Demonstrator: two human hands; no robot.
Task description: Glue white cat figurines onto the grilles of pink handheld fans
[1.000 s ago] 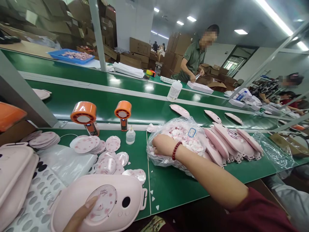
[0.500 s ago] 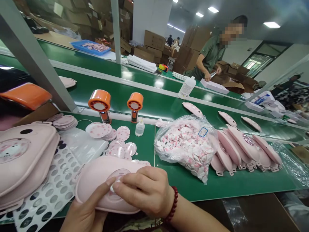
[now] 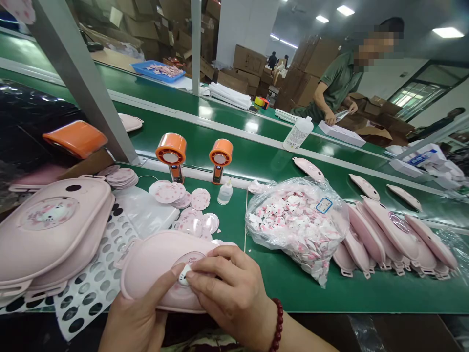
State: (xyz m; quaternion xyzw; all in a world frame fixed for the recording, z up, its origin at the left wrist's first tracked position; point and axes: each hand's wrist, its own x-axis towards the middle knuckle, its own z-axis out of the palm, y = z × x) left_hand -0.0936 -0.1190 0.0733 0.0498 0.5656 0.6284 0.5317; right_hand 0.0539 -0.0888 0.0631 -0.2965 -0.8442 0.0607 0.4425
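Pink case (image 3: 154, 256) in hands (image 3: 137, 313) (image 3: 238, 288), left gripping its edge, right pinching white cat-face piece (image 3: 184, 275)

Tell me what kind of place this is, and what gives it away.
Probably a factory assembly line. Giveaways: what looks like a long green conveyor belt, a row of matching pink plastic shells, and a clear plastic bag full of small cat-face pieces.

left hand (image 3: 141, 310) sits low with its thumb stretched toward the right hand (image 3: 234, 288), whose fingertips are bunched in close — right forearm (image 3: 306, 335) angling in from bottom right, left fingers probably curled under, mostly hidden though
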